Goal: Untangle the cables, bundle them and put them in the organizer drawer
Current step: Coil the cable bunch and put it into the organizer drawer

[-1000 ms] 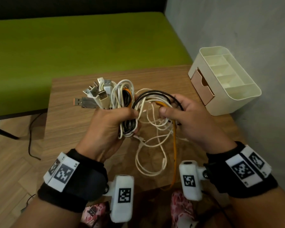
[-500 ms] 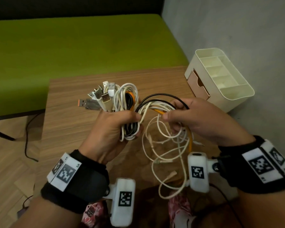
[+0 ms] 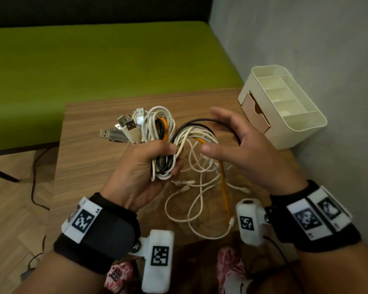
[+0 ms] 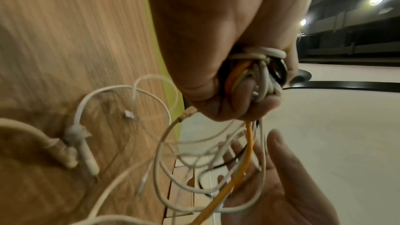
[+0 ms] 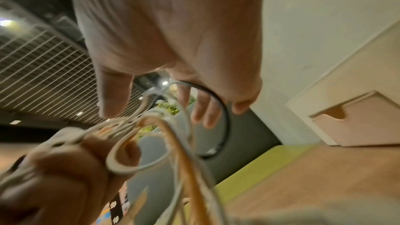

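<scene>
Our left hand point(image 3: 140, 166) clamps the cables point(image 3: 159, 143) in one fist above the table point(image 3: 89, 158): one orange, at least one black, several white, too tangled to count. About six plugs point(image 3: 125, 128) fan out leftward. Our right hand point(image 3: 242, 149) is spread open, a black loop point(image 3: 225, 126) across its fingers. One organizer point(image 3: 285, 107) sits right, its one drawer point(image 3: 255, 113) partly out.

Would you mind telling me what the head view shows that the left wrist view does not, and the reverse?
Only the head view shows the USB plugs, the organizer with its drawer, and both wrists. Only the left wrist view shows a small white plug lying on the table up close. Both show the left hand gripping the cables, the orange cable hanging, and the open right hand.
</scene>
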`<state>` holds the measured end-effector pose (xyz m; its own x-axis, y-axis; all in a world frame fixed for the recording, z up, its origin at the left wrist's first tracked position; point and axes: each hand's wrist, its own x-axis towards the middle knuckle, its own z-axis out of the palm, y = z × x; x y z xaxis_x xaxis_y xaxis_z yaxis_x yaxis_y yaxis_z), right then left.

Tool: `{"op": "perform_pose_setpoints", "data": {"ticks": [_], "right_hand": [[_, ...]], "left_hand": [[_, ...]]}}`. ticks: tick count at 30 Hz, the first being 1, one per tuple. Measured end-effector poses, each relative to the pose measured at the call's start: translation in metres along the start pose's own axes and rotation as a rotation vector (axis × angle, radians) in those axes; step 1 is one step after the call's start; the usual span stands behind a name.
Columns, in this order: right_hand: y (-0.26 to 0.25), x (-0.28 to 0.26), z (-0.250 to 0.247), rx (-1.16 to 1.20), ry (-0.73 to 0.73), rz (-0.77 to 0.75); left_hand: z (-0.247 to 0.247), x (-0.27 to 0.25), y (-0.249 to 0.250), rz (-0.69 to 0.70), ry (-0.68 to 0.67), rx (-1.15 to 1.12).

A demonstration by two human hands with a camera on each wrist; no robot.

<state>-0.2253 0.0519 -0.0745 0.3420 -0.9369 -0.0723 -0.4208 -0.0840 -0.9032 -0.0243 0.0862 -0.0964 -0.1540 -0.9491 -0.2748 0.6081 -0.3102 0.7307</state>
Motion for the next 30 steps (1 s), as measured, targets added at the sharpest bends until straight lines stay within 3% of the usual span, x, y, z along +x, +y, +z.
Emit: {"op": "perform_pose_setpoints", "data": {"ticks": [5,7,11,14,19,25,30], "right_hand": [[0.000,-0.007,0.035,-0.415,0.447,-0.269],[0.004,-0.006,0.039,-0.499,0.519,-0.329],[0.005,-0.008,0.043,-0.387,0.413,-0.432],[0.004,-0.010,0.049,-0.393,0.454,-0.511],[0.006,-0.012,0.054,-0.445,0.355,-0.430],[0.011,-0.005,0.056,-0.418,0.480,-0.420],[0.012,-0.005,0.055,-0.429,0.476,-0.427]], "left_hand": [[0.004,0.001,-0.001,0.021,0.058,-0.029],[0.001,0.001,0.001,0.020,0.056,-0.041],[-0.001,0.001,0.004,0.014,0.047,-0.052],[0.000,0.000,0.004,0.019,0.048,-0.070],[0.000,-0.001,0.003,0.011,0.020,-0.092],[0.005,-0.002,-0.002,-0.027,-0.015,-0.072],[0.004,-0.002,-0.002,-0.040,-0.029,-0.127]]}}
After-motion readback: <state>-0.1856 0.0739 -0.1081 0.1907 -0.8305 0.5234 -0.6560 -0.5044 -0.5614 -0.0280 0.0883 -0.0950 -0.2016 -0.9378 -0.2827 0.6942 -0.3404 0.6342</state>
